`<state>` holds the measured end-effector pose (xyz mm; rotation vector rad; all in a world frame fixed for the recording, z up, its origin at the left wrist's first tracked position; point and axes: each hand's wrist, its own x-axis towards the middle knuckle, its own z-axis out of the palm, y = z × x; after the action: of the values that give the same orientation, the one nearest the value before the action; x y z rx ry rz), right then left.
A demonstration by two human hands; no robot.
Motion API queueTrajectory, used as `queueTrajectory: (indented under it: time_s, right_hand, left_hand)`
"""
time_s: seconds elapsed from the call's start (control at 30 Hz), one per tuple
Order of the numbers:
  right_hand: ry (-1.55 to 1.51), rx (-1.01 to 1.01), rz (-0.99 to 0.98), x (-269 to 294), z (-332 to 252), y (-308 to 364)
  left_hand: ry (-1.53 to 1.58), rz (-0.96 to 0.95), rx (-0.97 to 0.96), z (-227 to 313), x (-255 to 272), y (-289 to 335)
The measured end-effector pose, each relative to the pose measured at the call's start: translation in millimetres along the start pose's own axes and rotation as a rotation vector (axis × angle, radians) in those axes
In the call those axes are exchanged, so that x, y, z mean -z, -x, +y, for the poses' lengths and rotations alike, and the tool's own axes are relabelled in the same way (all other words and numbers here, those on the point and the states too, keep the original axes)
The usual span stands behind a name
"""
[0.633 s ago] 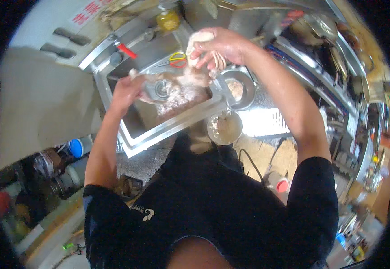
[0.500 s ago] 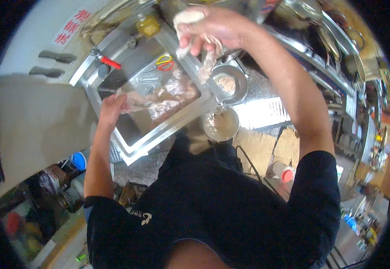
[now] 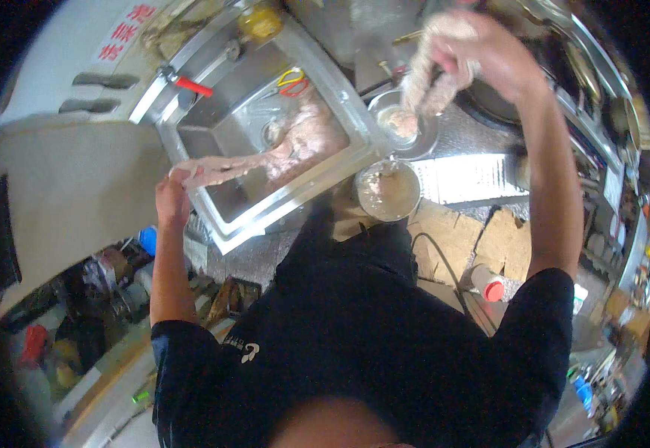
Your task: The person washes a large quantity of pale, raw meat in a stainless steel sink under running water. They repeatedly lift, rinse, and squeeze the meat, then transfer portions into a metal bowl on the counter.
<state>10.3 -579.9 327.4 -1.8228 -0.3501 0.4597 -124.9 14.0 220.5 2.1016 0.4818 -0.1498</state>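
My left hand [image 3: 172, 200] is closed on one end of a long, pale, fleshy strip [image 3: 228, 169], which looks like raw intestine. It stretches across the sink [image 3: 295, 193] to a pinkish, wet pile of the same stuff [image 3: 308, 138]. Up on the right, my right hand [image 3: 498, 61] grips a bunched pale length [image 3: 438, 75] of similar look, somewhat blurred. It hangs over the edge of a metal bowl [image 3: 429, 134] with pinkish pieces [image 3: 400, 125] inside. Scissors [image 3: 292, 89] with yellow and red handles lie in the sink beyond the pile.
Just below the metal bowl stands a round container [image 3: 398, 196] with cloudy contents. A red-handled tap [image 3: 190, 86] and a yellow bottle [image 3: 260, 22] are at the sink's far side. Cardboard [image 3: 444, 233] and a red-lidded jar [image 3: 489, 284] lie to the right.
My right hand has swung right with its pale bunch, from above the sink's corner to beside the metal bowl. My left hand has pulled its strip out straighter over the sink's left edge.
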Motion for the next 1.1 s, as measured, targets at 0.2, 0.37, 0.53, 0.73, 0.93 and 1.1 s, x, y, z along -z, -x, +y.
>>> queueTrajectory:
  time_s: [0.2, 0.37, 0.53, 0.73, 0.93, 1.1]
  right_hand:
    - [-0.338, -0.262, 0.195, -55.8, 261.3, 0.5]
    - [-0.244, -0.568, 0.314, -109.7, 445.7, -29.6]
    - [0.054, -0.267, 0.335, -132.7, 571.9, -32.3]
    - [0.232, -0.672, 0.570, -133.2, 518.2, -20.9]
    - [0.381, 0.172, 0.815, -198.2, 230.8, -47.5]
    - [0.586, 0.191, 0.232, -310.2, 207.0, -244.8]
  left_hand:
    - [0.541, 0.183, 0.004, 38.1, 52.1, -0.2]
    - [0.479, 0.054, -0.142, 108.1, 110.1, 17.7]
    - [0.629, 0.097, -0.235, 183.9, 138.4, 26.8]
    - [0.627, -0.009, -0.320, 194.0, 159.7, 19.8]
    - [0.701, 0.073, -0.206, 153.6, 154.2, -3.9]
    - [0.492, 0.232, -0.094, 117.3, 133.8, -12.3]
